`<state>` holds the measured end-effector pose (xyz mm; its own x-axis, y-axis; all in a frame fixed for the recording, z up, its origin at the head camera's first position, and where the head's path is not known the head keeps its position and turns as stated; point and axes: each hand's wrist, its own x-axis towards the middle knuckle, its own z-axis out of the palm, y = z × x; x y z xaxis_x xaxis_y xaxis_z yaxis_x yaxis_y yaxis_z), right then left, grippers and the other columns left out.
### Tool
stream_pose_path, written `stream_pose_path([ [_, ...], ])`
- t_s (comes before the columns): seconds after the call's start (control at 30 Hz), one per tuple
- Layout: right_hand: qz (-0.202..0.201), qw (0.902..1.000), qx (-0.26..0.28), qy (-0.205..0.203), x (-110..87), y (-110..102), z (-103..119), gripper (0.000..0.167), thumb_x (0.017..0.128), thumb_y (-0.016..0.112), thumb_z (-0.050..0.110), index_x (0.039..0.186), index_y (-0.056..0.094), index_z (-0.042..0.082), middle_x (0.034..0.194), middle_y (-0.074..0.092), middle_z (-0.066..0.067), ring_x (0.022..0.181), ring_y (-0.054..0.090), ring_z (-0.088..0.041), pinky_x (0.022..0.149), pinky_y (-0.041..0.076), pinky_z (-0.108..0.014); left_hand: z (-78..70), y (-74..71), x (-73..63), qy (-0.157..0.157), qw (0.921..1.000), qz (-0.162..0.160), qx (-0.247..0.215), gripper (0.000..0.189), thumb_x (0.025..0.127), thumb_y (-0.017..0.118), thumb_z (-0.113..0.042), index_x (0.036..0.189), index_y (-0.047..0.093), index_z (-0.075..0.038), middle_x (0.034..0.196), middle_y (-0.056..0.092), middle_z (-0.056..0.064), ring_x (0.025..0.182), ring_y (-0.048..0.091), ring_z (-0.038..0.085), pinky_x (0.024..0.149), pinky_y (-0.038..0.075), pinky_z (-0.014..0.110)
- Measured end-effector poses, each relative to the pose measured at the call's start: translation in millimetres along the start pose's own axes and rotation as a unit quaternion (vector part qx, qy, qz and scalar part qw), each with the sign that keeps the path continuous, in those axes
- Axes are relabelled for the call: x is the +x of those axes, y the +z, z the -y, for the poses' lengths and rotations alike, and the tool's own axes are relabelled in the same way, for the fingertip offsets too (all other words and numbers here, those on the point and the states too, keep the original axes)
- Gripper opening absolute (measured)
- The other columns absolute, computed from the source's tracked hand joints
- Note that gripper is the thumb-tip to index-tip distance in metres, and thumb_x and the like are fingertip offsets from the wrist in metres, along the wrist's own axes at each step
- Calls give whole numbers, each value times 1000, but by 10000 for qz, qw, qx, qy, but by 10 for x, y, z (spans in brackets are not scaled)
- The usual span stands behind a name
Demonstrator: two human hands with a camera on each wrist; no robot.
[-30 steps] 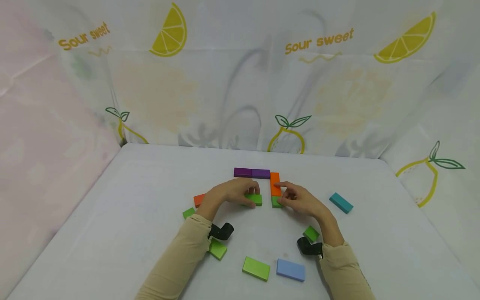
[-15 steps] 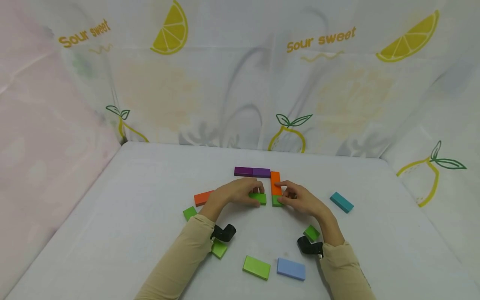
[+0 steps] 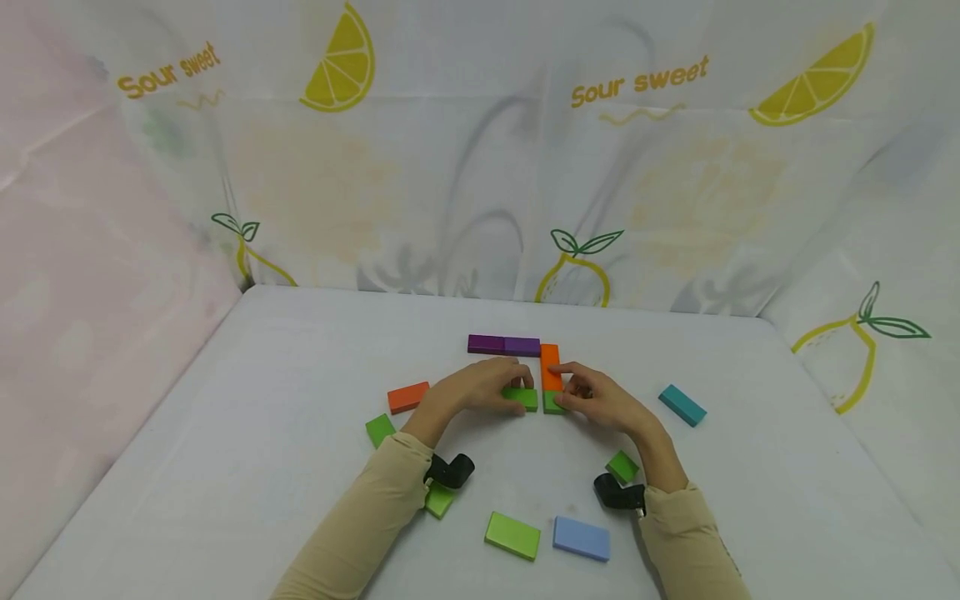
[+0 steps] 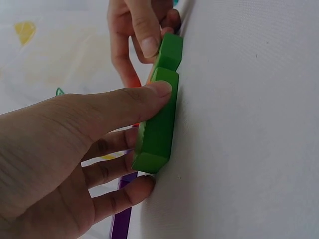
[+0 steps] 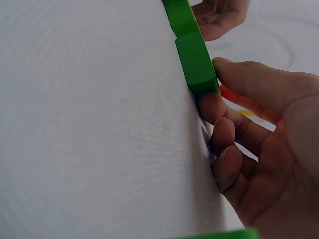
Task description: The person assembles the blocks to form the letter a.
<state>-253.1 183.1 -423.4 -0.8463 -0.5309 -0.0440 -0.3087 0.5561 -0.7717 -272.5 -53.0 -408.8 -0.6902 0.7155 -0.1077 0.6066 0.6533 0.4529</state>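
Note:
My left hand (image 3: 480, 385) pinches a green block (image 3: 525, 401), thumb on its near face and fingers behind it, as the left wrist view shows. Just right of that block's end is a shorter-looking green block (image 3: 552, 404), which my right hand (image 3: 600, 403) holds with thumb and fingertip. An orange block (image 3: 550, 360) stretches away behind it, and my right index finger touches its side. Beyond, two purple blocks (image 3: 486, 343) lie end to end, meeting the orange one's far left corner. In the left wrist view the two green blocks (image 4: 158, 122) look nearly touching.
A red-orange block (image 3: 408, 397) and green blocks (image 3: 380, 428) lie left, partly behind the left arm. Near the front are a light green block (image 3: 512, 535) and a light blue block (image 3: 581, 538). A green block (image 3: 622, 467) and a teal block (image 3: 682, 405) lie right.
My left hand has slid its green block rightward, closing most of the gap to the green block under my right hand. The right hand has stayed in place.

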Motion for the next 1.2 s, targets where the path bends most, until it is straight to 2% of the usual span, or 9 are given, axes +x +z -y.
stream_pose_path([
  [0.2,-3,10000,-25,49,14,10,-44,46,92,61,22,133,48,6,86,59,-4,76,53,-16,69,43,-24,-24,13,9,-5,10000,-37,-33,31,84,72,-27,111,62,-15,99,57,2,91,53,14,85,45,29],
  [0.57,35,9999,-102,75,15,6,-45,46,93,59,22,135,46,6,88,59,-4,78,54,-17,73,45,-26,-44,45,55,38,9998,-99,189,33,85,71,-30,113,62,-16,101,57,2,91,53,13,85,46,29],
  [0.97,-33,9999,-113,-33,22,19,-68,45,93,59,17,134,46,1,88,60,-9,76,53,-16,70,43,-24,-42,62,57,127,9997,-146,144,30,85,71,-29,111,63,-16,99,57,2,89,52,13,83,45,27],
  [1.07,-45,9999,-107,-26,5,19,6,45,93,59,13,133,46,-3,88,60,-12,76,52,-17,70,43,-24,-41,69,61,134,9997,-151,148,30,85,70,-29,111,63,-16,99,57,2,89,52,13,83,45,27],
  [1.2,-31,10000,-20,-34,-57,-11,217,43,92,58,8,131,46,-7,87,60,-15,76,53,-19,70,43,-25,-37,74,65,112,9997,-158,153,30,85,70,-29,111,63,-16,99,57,2,89,52,13,83,45,27],
])
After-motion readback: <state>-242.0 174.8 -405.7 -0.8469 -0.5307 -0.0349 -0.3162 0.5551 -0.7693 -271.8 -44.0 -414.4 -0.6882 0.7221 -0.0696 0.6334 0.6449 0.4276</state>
